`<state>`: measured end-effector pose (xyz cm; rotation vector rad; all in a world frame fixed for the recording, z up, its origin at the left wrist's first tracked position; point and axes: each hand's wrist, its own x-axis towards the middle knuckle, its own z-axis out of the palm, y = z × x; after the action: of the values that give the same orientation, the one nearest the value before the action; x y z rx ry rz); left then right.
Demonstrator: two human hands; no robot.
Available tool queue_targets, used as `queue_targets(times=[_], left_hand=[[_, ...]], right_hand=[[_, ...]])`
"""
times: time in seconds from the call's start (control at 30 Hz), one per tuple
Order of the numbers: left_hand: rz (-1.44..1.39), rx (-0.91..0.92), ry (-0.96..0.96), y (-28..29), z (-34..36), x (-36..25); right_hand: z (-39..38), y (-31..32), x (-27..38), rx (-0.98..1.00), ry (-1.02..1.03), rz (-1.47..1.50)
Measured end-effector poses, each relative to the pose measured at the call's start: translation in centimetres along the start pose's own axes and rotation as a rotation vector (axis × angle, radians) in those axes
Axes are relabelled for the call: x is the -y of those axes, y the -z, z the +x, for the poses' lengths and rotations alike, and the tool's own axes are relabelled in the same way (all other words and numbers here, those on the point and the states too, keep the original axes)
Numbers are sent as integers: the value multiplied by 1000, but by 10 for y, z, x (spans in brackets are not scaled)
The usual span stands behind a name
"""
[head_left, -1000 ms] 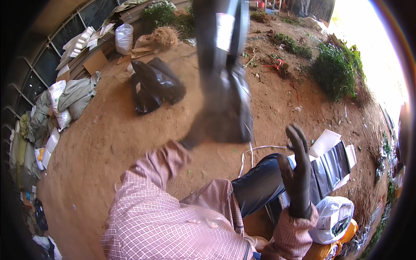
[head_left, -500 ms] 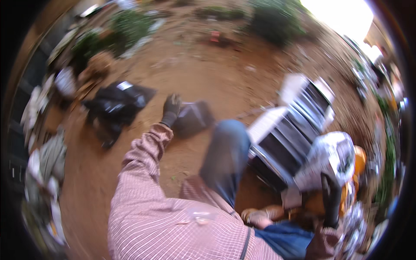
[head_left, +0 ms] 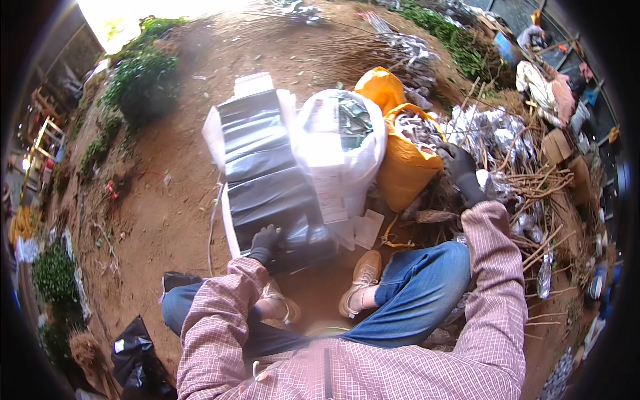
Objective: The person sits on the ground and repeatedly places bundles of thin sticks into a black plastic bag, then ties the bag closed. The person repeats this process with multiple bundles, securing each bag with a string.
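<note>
My left hand (head_left: 265, 244), in a dark glove, lies with its fingers stretched out on the near part of some black plastic bags (head_left: 270, 167). These are stacked in overlapping rows inside a long white open carton (head_left: 231, 223). At the mouth of an orange sack (head_left: 403, 170) is my gloved right hand (head_left: 457, 163), its fingers apart and reaching toward the grey strips (head_left: 419, 131) that fill the sack. Between carton and sack stands a white translucent bag (head_left: 340, 157) with dark green pieces showing in its top.
Bundles of thin sticks with silvery wrapping (head_left: 497, 137) lie at the right. Black plastic (head_left: 141, 360) sits at the lower left, and a small dark bag (head_left: 180, 280) beside my left knee. Leafy plants (head_left: 141, 83) grow at the far left.
The view has swung to the right. My left hand has let go of a dark bag on the left and come to the carton. My right hand has moved forward to the orange sack.
</note>
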<state>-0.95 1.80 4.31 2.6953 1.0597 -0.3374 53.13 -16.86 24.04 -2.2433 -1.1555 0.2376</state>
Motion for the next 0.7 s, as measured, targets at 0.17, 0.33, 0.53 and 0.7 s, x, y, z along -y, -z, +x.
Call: queue_targets(times=[0.17, 0.33, 0.53, 0.7], left_hand=[[-195, -6, -68, 19, 14, 5], [-48, -55, -74, 19, 1, 5], [48, 97, -30, 12, 4, 4], [45, 127, -59, 8, 11, 9]], right_hand=[[76, -56, -23, -44, -70, -149], [114, -89, -16, -19, -6, -276], [120, -134, 43, -125, 356, 148], [123, -174, 107, 273, 332, -165]])
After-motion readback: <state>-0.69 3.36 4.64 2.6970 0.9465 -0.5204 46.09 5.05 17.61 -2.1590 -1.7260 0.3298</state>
